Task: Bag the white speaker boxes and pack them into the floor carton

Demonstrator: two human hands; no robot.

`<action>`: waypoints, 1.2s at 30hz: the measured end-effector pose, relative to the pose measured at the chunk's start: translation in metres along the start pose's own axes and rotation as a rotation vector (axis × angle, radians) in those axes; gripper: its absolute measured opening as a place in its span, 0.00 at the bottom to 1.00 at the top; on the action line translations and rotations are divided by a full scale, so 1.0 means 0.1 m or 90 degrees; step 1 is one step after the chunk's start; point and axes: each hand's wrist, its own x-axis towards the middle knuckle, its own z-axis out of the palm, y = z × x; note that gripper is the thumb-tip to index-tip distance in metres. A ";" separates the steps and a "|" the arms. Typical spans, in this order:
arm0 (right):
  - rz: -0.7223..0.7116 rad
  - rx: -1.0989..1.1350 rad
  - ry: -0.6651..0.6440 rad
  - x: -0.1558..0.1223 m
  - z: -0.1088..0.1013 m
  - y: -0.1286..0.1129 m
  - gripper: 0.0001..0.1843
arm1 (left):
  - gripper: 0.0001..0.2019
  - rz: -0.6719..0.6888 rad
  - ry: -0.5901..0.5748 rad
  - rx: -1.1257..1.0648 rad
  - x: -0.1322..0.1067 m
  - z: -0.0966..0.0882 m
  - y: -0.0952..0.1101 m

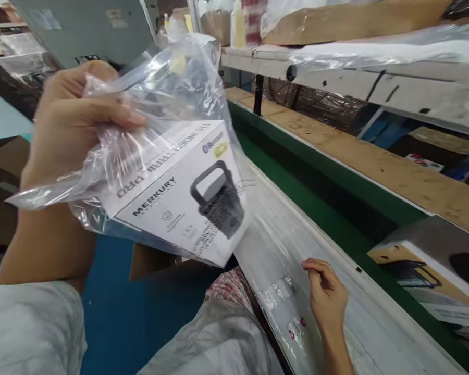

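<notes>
In the head view my left hand (74,114) is closed on the gathered neck of a clear plastic bag (180,73), held up at the left. Inside the bag hangs a tilted white box (180,203). "MERKURY" and a picture of a dark speaker with a handle are printed on its front. Low on the right, my right hand (328,294) is loosely curled above the pale work surface (289,245). Its thumb and fingers are a little apart, and I see nothing between them. Flat clear plastic (277,294) lies beside it.
A green conveyor belt (297,192) runs along the right of the work surface. Another printed box (426,281) sits on it at the right edge. Above is a shelf (359,78) with cartons and plastic sheeting. An open cardboard box (148,260) stands below, on the blue floor.
</notes>
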 end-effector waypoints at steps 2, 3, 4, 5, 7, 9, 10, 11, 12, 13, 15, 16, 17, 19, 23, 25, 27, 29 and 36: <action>0.030 -0.001 -0.036 -0.04 0.11 0.12 0.13 | 0.21 -0.022 0.037 0.013 -0.11 -0.16 -0.18; 0.040 -0.001 -0.050 -0.05 0.15 0.17 0.13 | 0.21 -0.038 0.042 0.026 -0.18 -0.23 -0.29; 0.047 -0.003 -0.060 -0.07 0.18 0.22 0.13 | 0.20 -0.066 0.041 0.072 -0.25 -0.29 -0.42; 0.055 -0.006 -0.067 -0.09 0.20 0.27 0.13 | 0.19 -0.094 0.037 0.123 -0.32 -0.35 -0.55; 0.070 -0.018 -0.071 -0.12 0.21 0.35 0.13 | 0.20 -0.127 0.055 0.207 -0.49 -0.45 -0.84; 0.081 -0.033 -0.067 -0.15 0.20 0.41 0.13 | 0.21 -0.171 0.091 0.235 -0.68 -0.53 -1.14; 0.086 -0.040 -0.065 -0.15 0.19 0.44 0.12 | 0.22 -0.200 0.112 0.232 -0.79 -0.55 -1.28; 0.090 -0.045 -0.065 -0.16 0.17 0.46 0.12 | 0.22 -0.230 0.136 0.228 -0.91 -0.56 -1.43; 0.093 -0.050 -0.065 -0.16 0.16 0.48 0.12 | 0.21 -0.260 0.153 0.223 -1.04 -0.56 -1.57; 0.097 -0.056 -0.066 -0.17 0.16 0.50 0.12 | 0.20 -0.289 0.167 0.220 -1.17 -0.55 -1.71; 0.102 -0.070 -0.066 -0.17 0.15 0.52 0.11 | 0.19 -0.342 0.203 0.226 -1.44 -0.51 -1.99; 0.104 -0.077 -0.066 -0.17 0.14 0.53 0.11 | 0.19 -0.361 0.219 0.237 -1.56 -0.49 -2.13; 0.106 -0.083 -0.066 -0.18 0.14 0.54 0.11 | 0.19 -0.371 0.241 0.248 -1.67 -0.48 -2.26; 0.109 -0.090 -0.061 -0.18 0.14 0.54 0.11 | 0.20 -0.369 0.275 0.257 -1.80 -0.52 -2.52; 0.109 -0.091 -0.053 -0.19 0.15 0.50 0.11 | 0.21 -0.398 0.323 0.224 -1.72 -0.77 -2.94; 0.109 -0.088 -0.050 -0.18 0.15 0.47 0.11 | 0.22 -0.417 0.330 0.216 -1.54 -0.92 -3.09; 0.112 -0.086 -0.049 -0.18 0.16 0.47 0.11 | 0.22 -0.429 0.318 0.206 -1.31 -1.01 -3.20; 0.115 -0.084 -0.053 -0.18 0.16 0.48 0.11 | 0.21 -0.446 0.291 0.198 -1.06 -1.02 -3.30; 0.111 -0.067 -0.048 -0.20 0.15 0.53 0.11 | 0.23 -0.441 0.218 0.212 -0.50 -0.73 -3.58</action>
